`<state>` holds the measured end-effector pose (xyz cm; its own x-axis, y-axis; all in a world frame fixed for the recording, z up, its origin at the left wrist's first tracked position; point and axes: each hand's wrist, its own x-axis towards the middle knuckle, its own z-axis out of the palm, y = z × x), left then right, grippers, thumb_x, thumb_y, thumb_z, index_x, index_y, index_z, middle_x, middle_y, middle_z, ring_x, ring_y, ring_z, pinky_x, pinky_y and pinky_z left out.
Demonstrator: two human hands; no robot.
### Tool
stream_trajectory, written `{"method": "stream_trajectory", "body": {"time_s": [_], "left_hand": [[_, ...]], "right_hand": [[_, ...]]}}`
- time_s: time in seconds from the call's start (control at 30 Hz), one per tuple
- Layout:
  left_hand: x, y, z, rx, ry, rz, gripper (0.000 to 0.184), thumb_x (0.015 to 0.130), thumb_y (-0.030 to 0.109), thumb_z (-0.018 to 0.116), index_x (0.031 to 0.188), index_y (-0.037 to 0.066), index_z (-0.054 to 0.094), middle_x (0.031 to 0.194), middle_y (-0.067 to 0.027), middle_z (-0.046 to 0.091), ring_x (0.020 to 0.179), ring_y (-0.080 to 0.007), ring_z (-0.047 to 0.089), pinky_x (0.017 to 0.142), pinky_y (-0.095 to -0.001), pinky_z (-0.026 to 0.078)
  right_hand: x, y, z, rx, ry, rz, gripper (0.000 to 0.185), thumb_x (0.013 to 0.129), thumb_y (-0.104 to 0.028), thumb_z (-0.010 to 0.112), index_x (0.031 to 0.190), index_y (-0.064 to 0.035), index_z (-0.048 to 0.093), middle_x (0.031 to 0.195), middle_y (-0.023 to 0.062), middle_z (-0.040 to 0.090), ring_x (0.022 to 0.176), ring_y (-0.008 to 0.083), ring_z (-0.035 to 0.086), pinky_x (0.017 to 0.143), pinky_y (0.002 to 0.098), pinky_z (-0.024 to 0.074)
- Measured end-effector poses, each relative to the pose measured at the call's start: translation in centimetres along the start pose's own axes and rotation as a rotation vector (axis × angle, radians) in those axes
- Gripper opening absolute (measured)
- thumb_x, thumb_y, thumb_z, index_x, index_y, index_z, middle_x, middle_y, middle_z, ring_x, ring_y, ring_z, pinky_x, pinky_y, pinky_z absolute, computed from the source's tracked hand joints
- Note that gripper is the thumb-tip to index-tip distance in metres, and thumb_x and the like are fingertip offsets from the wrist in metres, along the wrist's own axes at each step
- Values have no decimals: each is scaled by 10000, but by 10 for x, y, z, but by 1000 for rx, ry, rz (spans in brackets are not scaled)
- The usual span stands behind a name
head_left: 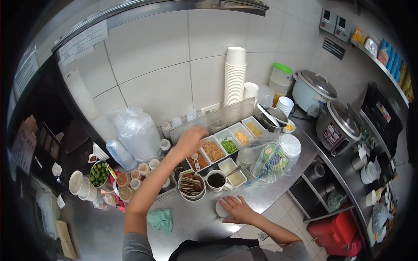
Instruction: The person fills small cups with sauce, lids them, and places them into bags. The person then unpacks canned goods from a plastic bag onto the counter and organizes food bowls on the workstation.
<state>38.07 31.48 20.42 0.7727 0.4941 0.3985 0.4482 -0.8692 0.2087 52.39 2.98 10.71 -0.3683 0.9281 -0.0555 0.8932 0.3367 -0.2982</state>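
Note:
My left hand (196,139) reaches over the back of the topping trays, near the tray of brown fried bits (213,151); its fingers are blurred and partly hidden. My right hand (237,210) is low at the counter's front, its thumb and fingers around a white round cup (222,209) mostly covered by the hand. Between the hands stand a mug of dark liquid (216,180) and a container of packed sachets (191,186). A tray of reddish-brown topping with a spoon (198,162) and a tray of chopped green onion (228,146) are nearby.
A tall stack of white paper cups (235,76) stands by the wall. Plastic-wrapped containers (265,158) sit at right, rice cookers (314,91) beyond. A green cloth (160,220), sauce bottles (126,192) and a bowl of green citrus (100,174) are at left.

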Motion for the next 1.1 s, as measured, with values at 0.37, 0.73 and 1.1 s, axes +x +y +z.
{"method": "stream_trajectory", "body": {"time_s": [0.37, 0.73, 1.1], "left_hand": [[36, -72, 81, 394, 70, -328, 197, 752, 80, 566, 945, 44, 578, 928, -91, 583, 877, -234, 603, 653, -368, 522], [17, -45, 90, 426, 254, -276, 62, 763, 95, 543, 778, 83, 484, 682, -57, 577, 604, -202, 624, 474, -293, 514], [17, -38, 81, 338, 166, -311, 114, 759, 100, 561, 821, 68, 471, 732, -67, 559, 682, -212, 625, 515, -287, 524]], "right_hand": [[107, 46, -210, -196, 496, -152, 385, 819, -308, 606, 1037, 9, 585, 891, 177, 636, 827, 326, 616, 724, 419, 488], [403, 254, -134, -477, -392, 188, 431, 684, -365, 712, 955, -34, 665, 987, 181, 646, 932, 320, 625, 762, 407, 513], [427, 236, -104, -294, -609, 631, 718, 689, -325, 693, 1316, -151, 390, 1376, 86, 364, 1306, 254, 231, 1073, 427, 170]]}}
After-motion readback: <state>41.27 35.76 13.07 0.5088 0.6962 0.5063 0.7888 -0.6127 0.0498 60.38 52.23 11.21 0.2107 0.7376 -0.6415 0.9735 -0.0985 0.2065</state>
